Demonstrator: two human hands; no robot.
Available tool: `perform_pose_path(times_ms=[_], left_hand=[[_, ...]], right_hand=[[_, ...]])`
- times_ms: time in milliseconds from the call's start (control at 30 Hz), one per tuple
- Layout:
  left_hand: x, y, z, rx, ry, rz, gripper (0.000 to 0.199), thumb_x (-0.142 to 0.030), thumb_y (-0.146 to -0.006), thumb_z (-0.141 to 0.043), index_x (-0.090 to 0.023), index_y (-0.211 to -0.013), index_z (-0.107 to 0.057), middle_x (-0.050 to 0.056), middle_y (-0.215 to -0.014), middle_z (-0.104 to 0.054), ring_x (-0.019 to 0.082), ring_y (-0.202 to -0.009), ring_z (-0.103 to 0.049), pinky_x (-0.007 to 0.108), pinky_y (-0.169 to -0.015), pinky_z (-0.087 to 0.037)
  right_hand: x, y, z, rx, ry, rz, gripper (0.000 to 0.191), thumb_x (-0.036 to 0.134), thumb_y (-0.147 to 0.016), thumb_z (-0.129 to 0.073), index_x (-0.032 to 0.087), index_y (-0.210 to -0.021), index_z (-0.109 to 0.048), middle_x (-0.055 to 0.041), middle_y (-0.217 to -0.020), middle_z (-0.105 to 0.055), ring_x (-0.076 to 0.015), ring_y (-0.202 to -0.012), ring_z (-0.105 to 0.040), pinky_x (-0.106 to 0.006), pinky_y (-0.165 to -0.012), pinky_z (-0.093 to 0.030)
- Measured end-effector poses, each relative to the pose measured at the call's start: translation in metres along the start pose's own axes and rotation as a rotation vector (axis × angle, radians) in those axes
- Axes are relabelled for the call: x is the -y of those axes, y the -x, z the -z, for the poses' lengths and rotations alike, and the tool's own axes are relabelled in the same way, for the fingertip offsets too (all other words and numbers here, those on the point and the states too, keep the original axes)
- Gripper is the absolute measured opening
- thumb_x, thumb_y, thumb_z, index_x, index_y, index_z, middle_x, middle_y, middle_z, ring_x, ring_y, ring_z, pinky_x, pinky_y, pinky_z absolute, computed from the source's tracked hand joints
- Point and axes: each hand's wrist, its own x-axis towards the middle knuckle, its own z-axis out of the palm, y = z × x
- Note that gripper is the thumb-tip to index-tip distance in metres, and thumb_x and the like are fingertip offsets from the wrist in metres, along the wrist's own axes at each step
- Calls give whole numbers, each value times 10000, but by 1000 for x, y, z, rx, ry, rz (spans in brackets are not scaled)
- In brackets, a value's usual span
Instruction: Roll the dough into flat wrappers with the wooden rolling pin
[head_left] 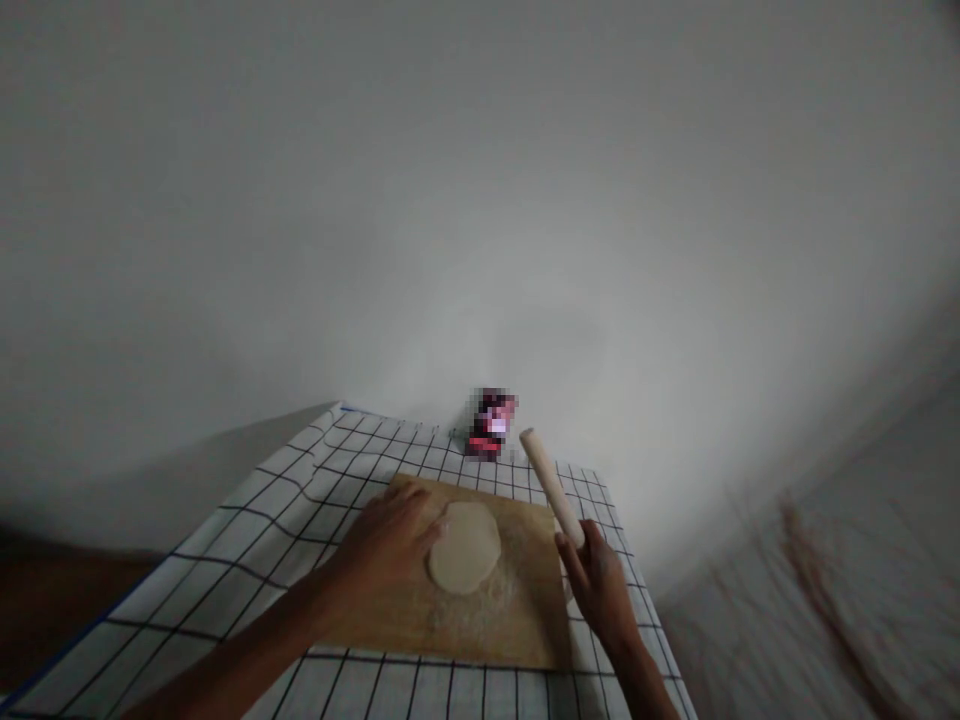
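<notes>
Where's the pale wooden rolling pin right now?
In the head view, the rolling pin is in the right hand, by the right edge of the brown wooden board, right of the flat white dough.

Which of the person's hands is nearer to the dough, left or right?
Left. The left hand has its fingertips at the left edge of the dough; the right hand, holding the rolling pin, is right of the board.

Pixelated pink-black object [491, 425] by pale wall [480, 200], checked cloth [292, 500] on surface, blurry brown twigs [814, 580] right.
</notes>
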Motion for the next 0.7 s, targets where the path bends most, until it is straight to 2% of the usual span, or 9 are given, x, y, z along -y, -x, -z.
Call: perform_pose_path(times_ms=[100, 200, 267, 367, 467, 533, 600, 700], left_hand=[[-17, -16, -18, 20, 98, -18, 236, -304, -811, -684, -233, -1036, -671, 108, -1135, -683, 343, -1160, -587, 493, -1031, -392], [-31, -15, -34, 69, 227, -20, 246, -254, -773, -692, -230, -1002, -606, 60, -1011, -692, 271, -1006, -644, 384, -905, -470], [-36, -10, -44, 92, 311, -6, 215, -238, -816, -624, -229, -1023, -566, 39, -991, -694, 222, -936, -667, 309, -811, -501], [-37, -3, -49, 100, 499, 42, 263, -305, -931, -489, -216, -1175, -533, 61, -1110, -705, 201, -970, -694, 274, -782, -528], [-32, -11, -36, 131, 646, 115, 436, -437, -1001, -367, -167, -1306, -520, 122, -1203, -703, 249, -1021, -703, 319, -798, -547], [-29, -27, -19, 190, 626, 104, 500, -495, -994, -380, -156, -1316, -558, 128, -1173, -724, 273, -1008, -708, 337, -782, -548], [-29, -48, -3, 301, 594, 26, 472, -521, -932, -523, -189, -1244, -647, 87, -1056, -764, 262, -923, -725, 319, -736, -546], [-34, -79, 14, 432, 505, -106, 372, -465, -753, -763, -235, -1045, -763, 39, -930, -783, 242, -839, -726, 297, -726, -537]], right_hand=[[12, -29, -22, -11, -53, -26, 381, 558, -945, -568, 220, -776, -520, 62, -584, -431, -133, -531, -414, -241, -483, -291], [19, -42, -45, -3, -137, -42, 399, 567, -938, -562, 207, -769, -530, 53, -617, -442, -127, -566, -402, -232, -495, -306], [18, -41, -53, -2, -190, -58, 403, 564, -934, -564, 201, -762, -538, 46, -635, -444, -128, -589, -399, -232, -508, -326], [12, -34, -55, -21, -245, -102, 412, 569, -943, -546, 193, -775, -548, 37, -652, -442, -133, -606, -395, -235, -513, -343], [4, -31, -51, -38, -265, -138, 432, 586, -951, -528, 186, -792, -563, 37, -646, -433, -133, -596, -386, -239, -503, -332], [1, -31, -48, -37, -265, -142, 441, 594, -941, -542, 182, -790, -576, 39, -636, -429, -131, -589, -380, -241, -506, -326], [0, -33, -46, -26, -261, -133, 446, 599, -934, -552, 180, -784, -585, 41, -629, -425, -131, -587, -377, -243, -515, -327], [-1, -33, -43, -2, -253, -112, 453, 604, -928, -555, 178, -779, -595, 39, -629, -429, -135, -599, -389, -243, -526, -336]])
